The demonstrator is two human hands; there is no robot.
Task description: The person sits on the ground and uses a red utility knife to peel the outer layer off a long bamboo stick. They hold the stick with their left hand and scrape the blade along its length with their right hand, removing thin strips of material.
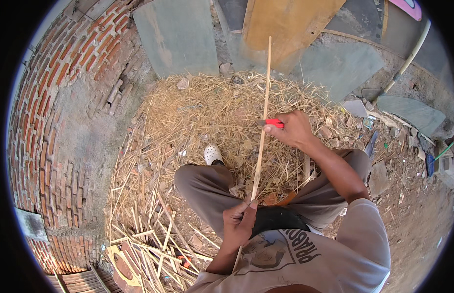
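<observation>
A long pale bamboo strip [266, 93] runs up and away from my lap, its far end above the straw. Near its lower end my left hand [238, 222] is closed around it, and the strip passes on behind the forearm. My right hand [296, 129] is closed on a red-handled knife [275, 123]. The dark blade lies across the strip around the middle of its visible length and appears to touch it. The right thumb rests close beside the strip.
Straw-like shavings [197, 112] cover the ground ahead. A pile of cut strips [153, 249] lies at lower left. A brick wall [51, 146] rises on the left; grey boards [178, 39] and a brown board [280, 29] lean at the back. My white clog [212, 153] rests amid the shavings.
</observation>
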